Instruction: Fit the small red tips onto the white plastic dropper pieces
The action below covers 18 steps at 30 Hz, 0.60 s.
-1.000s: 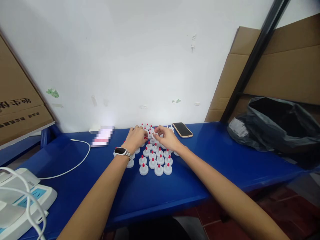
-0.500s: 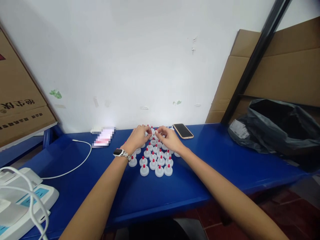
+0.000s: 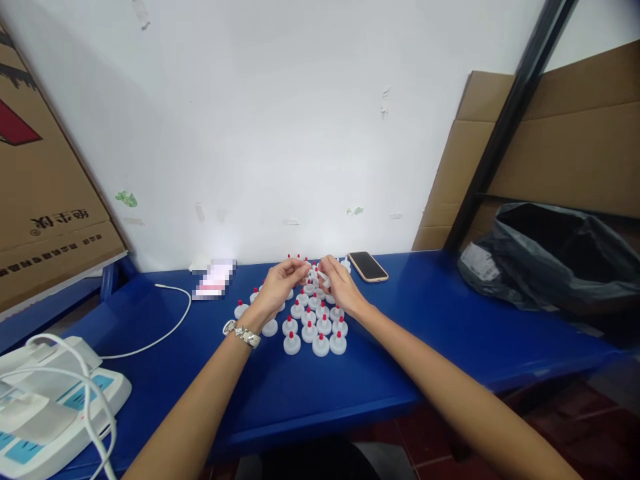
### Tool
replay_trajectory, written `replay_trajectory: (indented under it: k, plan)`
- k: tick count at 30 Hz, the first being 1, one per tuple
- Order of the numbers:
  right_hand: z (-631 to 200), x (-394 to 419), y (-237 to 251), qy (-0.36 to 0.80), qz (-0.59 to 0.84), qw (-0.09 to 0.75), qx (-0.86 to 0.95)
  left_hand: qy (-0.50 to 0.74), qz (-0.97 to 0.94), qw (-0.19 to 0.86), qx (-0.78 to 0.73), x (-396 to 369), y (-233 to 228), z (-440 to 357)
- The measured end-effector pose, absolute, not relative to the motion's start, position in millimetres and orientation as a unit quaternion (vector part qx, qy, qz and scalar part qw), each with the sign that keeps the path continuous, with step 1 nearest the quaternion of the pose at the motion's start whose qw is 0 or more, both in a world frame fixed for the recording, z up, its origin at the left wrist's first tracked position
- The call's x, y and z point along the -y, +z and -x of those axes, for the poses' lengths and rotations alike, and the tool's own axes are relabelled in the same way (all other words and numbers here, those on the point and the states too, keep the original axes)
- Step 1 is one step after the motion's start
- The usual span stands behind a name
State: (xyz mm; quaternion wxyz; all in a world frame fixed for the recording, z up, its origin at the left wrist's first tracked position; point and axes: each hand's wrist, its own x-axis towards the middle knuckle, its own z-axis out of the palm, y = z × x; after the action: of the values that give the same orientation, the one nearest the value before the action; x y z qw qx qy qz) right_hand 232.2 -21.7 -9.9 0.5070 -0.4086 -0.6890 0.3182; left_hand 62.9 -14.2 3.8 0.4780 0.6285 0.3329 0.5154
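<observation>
Several white round nozzle caps with small red tips point(image 3: 321, 344) stand upright in a cluster on the blue table point(image 3: 380, 360). Over the far part of the cluster, my left hand point(image 3: 283, 285) has thumb and forefinger pinched together; whatever lies between them is too small to make out. A white bracelet and a watch are on that wrist. Close beside it on the right, my right hand point(image 3: 341, 283) is closed around a white nozzle cap point(image 3: 326, 280), partly hidden by the fingers. The fingertips of both hands nearly meet. Some caps behind and below the hands are covered.
A phone point(image 3: 368, 266) lies right of the caps near the wall. At the left are a lit screen point(image 3: 215, 279), a white cable point(image 3: 173, 331) and a power strip point(image 3: 65, 407). A grey plastic bag point(image 3: 550, 257) and cardboard point(image 3: 460, 160) stand at right.
My left wrist has turned, bringing the bracelet to the top. My right hand has tilted, and a white nozzle cap now shows in its fingers. The view has shifted slightly.
</observation>
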Motion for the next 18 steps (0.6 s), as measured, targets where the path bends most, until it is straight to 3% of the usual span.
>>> replay_trajectory:
  k: [4, 18]
  plan:
    - [-229, 29, -5, 0.417, 0.385, 0.526, 0.634, 0.500, -0.624, 0.507, -0.321, 18, 1, -66]
    - [-225, 29, -5, 0.416, 0.373, 0.552, 0.619, 0.488, -0.631, 0.518, -0.309, 25, 0, -71]
